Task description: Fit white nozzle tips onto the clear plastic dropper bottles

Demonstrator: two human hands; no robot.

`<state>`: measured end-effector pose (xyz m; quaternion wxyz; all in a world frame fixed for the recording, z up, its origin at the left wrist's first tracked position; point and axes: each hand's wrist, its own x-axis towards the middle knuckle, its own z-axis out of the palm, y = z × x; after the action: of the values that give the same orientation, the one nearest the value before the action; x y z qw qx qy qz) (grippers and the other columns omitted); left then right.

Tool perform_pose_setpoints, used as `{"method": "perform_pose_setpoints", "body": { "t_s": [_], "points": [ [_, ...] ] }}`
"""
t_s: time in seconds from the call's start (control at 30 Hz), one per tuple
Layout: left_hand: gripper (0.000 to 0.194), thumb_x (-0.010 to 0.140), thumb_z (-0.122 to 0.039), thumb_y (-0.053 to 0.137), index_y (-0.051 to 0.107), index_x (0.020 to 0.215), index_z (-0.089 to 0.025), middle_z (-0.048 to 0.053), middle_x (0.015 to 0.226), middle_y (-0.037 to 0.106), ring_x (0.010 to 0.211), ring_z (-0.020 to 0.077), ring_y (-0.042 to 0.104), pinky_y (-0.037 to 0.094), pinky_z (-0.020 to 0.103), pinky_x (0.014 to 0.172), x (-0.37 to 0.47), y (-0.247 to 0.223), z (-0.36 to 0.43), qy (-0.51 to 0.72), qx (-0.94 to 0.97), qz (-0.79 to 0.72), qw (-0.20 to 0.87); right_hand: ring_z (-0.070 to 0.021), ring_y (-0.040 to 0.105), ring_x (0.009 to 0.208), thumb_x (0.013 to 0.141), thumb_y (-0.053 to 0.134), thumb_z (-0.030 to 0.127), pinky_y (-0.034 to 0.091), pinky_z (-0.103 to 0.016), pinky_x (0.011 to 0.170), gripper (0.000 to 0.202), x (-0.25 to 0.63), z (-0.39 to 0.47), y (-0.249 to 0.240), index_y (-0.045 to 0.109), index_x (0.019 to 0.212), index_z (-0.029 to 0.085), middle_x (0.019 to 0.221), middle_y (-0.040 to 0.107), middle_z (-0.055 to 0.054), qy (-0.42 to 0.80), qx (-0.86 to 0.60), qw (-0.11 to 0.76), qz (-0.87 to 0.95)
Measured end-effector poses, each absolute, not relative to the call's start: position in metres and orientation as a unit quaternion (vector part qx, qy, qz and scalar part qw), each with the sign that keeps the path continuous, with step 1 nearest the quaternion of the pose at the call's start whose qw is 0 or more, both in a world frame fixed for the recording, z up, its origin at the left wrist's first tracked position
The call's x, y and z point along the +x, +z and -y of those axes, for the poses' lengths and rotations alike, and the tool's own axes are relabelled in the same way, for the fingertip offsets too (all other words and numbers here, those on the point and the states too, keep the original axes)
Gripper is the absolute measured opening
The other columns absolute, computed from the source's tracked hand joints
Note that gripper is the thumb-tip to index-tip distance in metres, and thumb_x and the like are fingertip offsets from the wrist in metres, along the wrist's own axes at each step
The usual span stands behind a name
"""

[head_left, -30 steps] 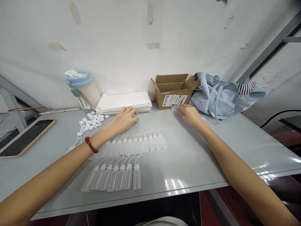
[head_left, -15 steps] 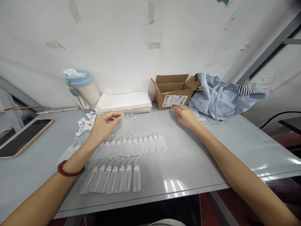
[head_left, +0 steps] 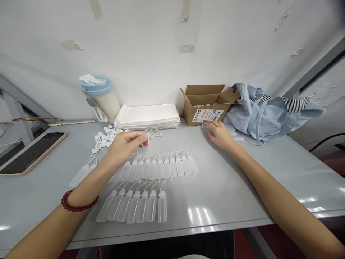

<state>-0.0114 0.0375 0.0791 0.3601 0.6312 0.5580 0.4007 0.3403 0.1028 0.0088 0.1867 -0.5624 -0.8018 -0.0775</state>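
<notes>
My left hand (head_left: 128, 145) is closed in a pinch on a small translucent plastic strap (head_left: 148, 139), held over the table near a small heap of similar straps (head_left: 155, 133). Behind the wrist lies a pile of white caps (head_left: 104, 137). My right hand (head_left: 217, 133) rests by the front of the cardboard box, its fingers lying on clear plastic bottles (head_left: 238, 139) with the thumb apart. Translucent bottles with straps on their necks lie in two rows, an upper row (head_left: 160, 168) and a front row (head_left: 136, 208). More strapped bottles (head_left: 81, 174) lie beside my left forearm.
An open cardboard box (head_left: 207, 111) stands against the wall beside a light blue cloth bag (head_left: 269, 118). A stack of white envelopes (head_left: 148, 117) and a blue-lidded tumbler (head_left: 104, 102) are at the back. A phone (head_left: 35, 153) lies on the grey table (head_left: 215, 194) at left.
The view has shifted, so everything sits slightly further right. My left hand has lowered slightly, still pinching the strap. My right hand stays at the bottles by the box.
</notes>
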Motion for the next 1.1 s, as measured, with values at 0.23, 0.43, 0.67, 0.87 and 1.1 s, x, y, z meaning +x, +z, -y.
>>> {"method": "perform_pose_setpoints", "body": {
  "t_s": [0.23, 0.43, 0.67, 0.87, 1.1],
  "points": [
    [0.031, 0.075, -0.05, 0.067, 0.074, 0.071, -0.02, 0.005, 0.069, 0.07, 0.064, 0.0177, 0.06, 0.051, 0.031, 0.066, -0.012, 0.076, -0.034, 0.387, 0.631, -0.548, 0.39, -0.0374, 0.051, 0.103, 0.086, 0.047, 0.023, 0.045, -0.048, 0.085, 0.035, 0.335, -0.1, 0.007, 0.061, 0.114, 0.009, 0.104, 0.058, -0.021, -0.072, -0.617, 0.195, 0.759],
    [0.025, 0.074, -0.045, 0.069, 0.072, 0.065, -0.022, 0.003, 0.071, 0.07, 0.068, 0.0185, 0.061, 0.051, 0.03, 0.065, -0.014, 0.076, -0.033, 0.393, 0.626, -0.549, 0.39, -0.0294, 0.057, 0.09, 0.091, 0.047, 0.037, 0.048, -0.042, 0.08, 0.028, 0.332, -0.098, 0.005, 0.065, 0.097, 0.016, 0.097, 0.053, -0.014, -0.051, -0.63, 0.237, 0.738],
    [0.021, 0.069, -0.041, 0.073, 0.074, 0.075, -0.021, 0.003, 0.071, 0.07, 0.067, 0.0177, 0.062, 0.051, 0.029, 0.063, -0.013, 0.08, -0.031, 0.421, 0.612, -0.54, 0.396, -0.0233, 0.058, 0.075, 0.084, 0.053, 0.024, 0.05, -0.04, 0.074, 0.013, 0.327, -0.096, 0.0, 0.064, 0.08, 0.018, 0.102, 0.055, -0.012, -0.032, -0.588, 0.27, 0.762],
    [0.021, 0.071, -0.041, 0.07, 0.075, 0.077, -0.022, 0.003, 0.078, 0.071, 0.07, 0.0171, 0.061, 0.051, 0.027, 0.062, -0.011, 0.079, -0.028, 0.424, 0.616, -0.521, 0.411, -0.0268, 0.06, 0.084, 0.079, 0.049, 0.013, 0.049, -0.04, 0.076, 0.012, 0.315, -0.09, 0.011, 0.057, 0.074, 0.02, 0.091, 0.058, -0.012, -0.012, -0.557, 0.317, 0.767],
    [0.027, 0.082, -0.046, 0.063, 0.073, 0.073, -0.023, 0.0, 0.069, 0.067, 0.066, 0.0144, 0.057, 0.048, 0.026, 0.064, 0.001, 0.075, -0.015, 0.347, 0.661, -0.482, 0.459, -0.0214, 0.061, 0.086, 0.085, 0.06, 0.021, 0.048, -0.035, 0.078, 0.01, 0.264, -0.038, 0.053, 0.052, 0.079, 0.023, 0.09, 0.063, -0.006, 0.064, -0.458, 0.402, 0.79]
  ]
}}
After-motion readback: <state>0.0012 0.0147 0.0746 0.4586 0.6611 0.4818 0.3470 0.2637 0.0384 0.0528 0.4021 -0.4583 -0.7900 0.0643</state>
